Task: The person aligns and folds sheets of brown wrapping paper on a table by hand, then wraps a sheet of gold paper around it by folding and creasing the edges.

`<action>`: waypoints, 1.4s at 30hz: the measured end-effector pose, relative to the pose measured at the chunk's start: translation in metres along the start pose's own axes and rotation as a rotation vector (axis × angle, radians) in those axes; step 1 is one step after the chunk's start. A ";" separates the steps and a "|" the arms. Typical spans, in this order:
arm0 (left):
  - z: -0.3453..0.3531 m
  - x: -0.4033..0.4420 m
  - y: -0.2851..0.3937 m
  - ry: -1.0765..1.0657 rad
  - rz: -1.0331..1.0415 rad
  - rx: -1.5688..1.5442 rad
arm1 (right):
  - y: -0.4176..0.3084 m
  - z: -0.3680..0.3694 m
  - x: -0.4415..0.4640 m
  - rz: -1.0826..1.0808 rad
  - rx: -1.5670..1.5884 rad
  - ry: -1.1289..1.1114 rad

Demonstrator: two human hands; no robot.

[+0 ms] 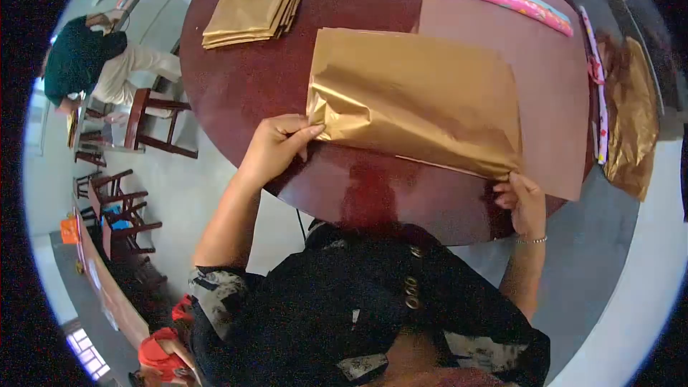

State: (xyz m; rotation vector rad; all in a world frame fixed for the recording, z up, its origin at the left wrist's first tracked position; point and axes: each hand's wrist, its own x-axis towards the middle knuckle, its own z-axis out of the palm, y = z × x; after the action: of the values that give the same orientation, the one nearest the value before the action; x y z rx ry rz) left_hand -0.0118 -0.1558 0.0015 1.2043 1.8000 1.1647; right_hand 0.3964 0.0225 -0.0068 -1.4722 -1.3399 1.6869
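A large sheet of gold wrapping paper (423,79), folded over, lies in front of me on the round table. Its near left corner is pinched between the thumb and fingers of my left hand (279,145), and the paper creases there. At the near right corner, my right hand (524,201) grips the same paper with its fingers closed. The near edge is lifted slightly between both hands. Under its right side lies a flat brown-pink sheet (555,115).
Stacked gold paper (251,3) with a pale label sits at the table's (222,93) far left. Patterned rolls (502,0) lie at the far right. Another roll (596,86) and crumpled gold paper (634,122) are beyond the right edge. Two people and wooden stools (118,186) are at left.
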 end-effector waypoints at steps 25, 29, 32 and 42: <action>0.013 -0.065 -0.003 0.105 -0.350 -0.320 | 0.002 0.011 0.009 0.021 -0.082 -0.008; 0.009 -0.072 -0.004 0.093 -0.357 -0.292 | -0.001 0.018 0.005 0.012 -0.123 0.037; 0.008 -0.077 0.002 0.075 -0.355 -0.263 | 0.004 0.009 0.010 -0.017 -0.186 -0.030; 0.008 -0.098 -0.005 0.050 -0.396 -0.405 | 0.000 0.010 0.011 -0.110 -0.485 -0.023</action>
State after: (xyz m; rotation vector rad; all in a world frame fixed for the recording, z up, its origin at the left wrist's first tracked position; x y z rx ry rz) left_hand 0.0277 -0.2458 -0.0011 0.5615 1.6353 1.2471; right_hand 0.3840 0.0283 -0.0121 -1.5971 -1.8998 1.3704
